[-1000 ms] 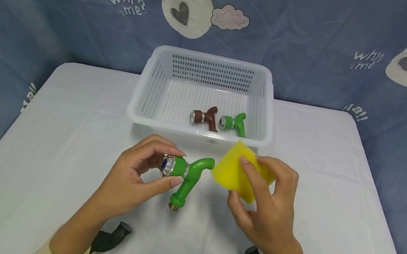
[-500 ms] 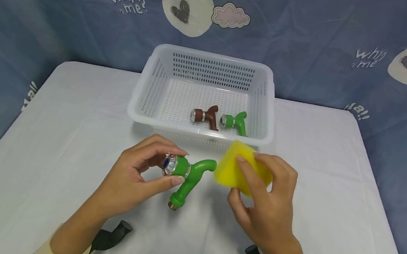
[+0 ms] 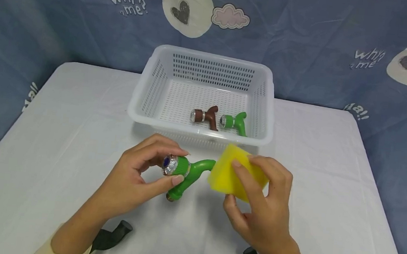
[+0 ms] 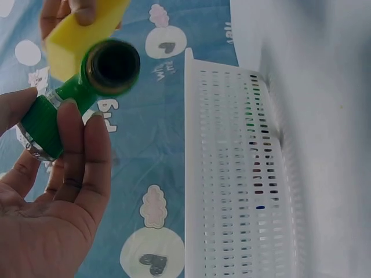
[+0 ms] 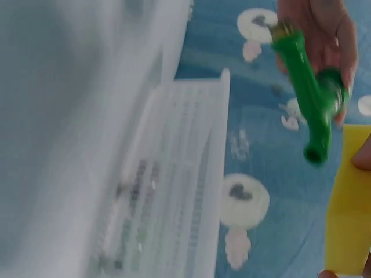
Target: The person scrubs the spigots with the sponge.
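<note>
While your left hand (image 3: pixel 128 179) pinches the glossy green tap (image 3: pixel 192 177) by its silver-capped knob (image 3: pixel 181 166), your right hand (image 3: pixel 269 203) grips the yellow foam sponge (image 3: pixel 224 174); you have tilted the tap's threaded end (image 3: pixel 170 197) upward and shifted the foam left; that puts the sponge within reach of the spout (image 3: pixel 205 165), though the right wrist view shows a gap; beyond, in the white perforated plastic basket (image 3: pixel 188 131), lie a brown tap (image 3: pixel 211 117) and a second green tap (image 3: pixel 240 124).
</note>
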The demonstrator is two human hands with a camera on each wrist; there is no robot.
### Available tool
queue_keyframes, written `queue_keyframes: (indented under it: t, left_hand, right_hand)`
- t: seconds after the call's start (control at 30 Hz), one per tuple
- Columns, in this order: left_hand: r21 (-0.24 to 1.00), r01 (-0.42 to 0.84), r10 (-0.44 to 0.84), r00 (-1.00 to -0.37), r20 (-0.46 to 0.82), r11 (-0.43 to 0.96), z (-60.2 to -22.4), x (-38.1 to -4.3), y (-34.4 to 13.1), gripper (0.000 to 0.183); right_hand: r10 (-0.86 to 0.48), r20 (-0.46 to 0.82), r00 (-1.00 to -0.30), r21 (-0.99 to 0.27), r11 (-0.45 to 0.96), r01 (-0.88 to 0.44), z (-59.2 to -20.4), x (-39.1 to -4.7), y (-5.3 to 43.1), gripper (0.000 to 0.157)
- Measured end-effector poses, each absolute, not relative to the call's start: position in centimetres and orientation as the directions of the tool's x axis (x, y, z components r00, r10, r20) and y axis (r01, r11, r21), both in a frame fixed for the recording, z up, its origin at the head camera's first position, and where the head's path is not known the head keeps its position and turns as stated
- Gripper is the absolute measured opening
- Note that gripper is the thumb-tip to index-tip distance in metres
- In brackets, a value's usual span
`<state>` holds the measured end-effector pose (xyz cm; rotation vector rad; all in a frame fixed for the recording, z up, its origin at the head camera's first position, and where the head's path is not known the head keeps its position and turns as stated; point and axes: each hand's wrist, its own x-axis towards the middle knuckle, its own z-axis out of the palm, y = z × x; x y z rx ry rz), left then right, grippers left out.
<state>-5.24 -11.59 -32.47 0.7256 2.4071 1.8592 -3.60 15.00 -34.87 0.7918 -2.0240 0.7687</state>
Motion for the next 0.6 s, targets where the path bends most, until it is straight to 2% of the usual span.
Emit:
queue_keyframes:
  t: [0.1, 0.2, 0.4, 0.6]
  left_hand:
    - [0.919, 0.353, 0.375, -0.887, 0.269, 0.177, -32.6, -5.3, -11.4, 0.049]
    - [0.915, 0.359, 0.377, -0.885, 0.272, 0.183, -32.6, -5.3, -11.3, 0.050]
    - [0.913, 0.346, 0.377, -0.892, 0.249, 0.217, -32.5, -5.2, -11.5, 0.049]
    - [0.906, 0.367, 0.393, -0.881, 0.265, 0.211, -32.7, -5.3, -11.6, 0.047]
  right_hand:
    - [-0.320, 0.829, -0.458, -0.198, 0.597, -0.778, -35.1, -3.2, 14.4, 0.031]
    - [-0.337, 0.809, -0.481, -0.196, 0.617, -0.762, -35.4, -3.2, 14.4, 0.032]
    - [-0.210, 0.793, -0.572, -0.285, 0.703, -0.652, -35.5, -3.7, 15.4, 0.038]
    - [-0.119, 0.830, -0.545, -0.330, 0.682, -0.652, -35.3, -4.0, 15.2, 0.041]
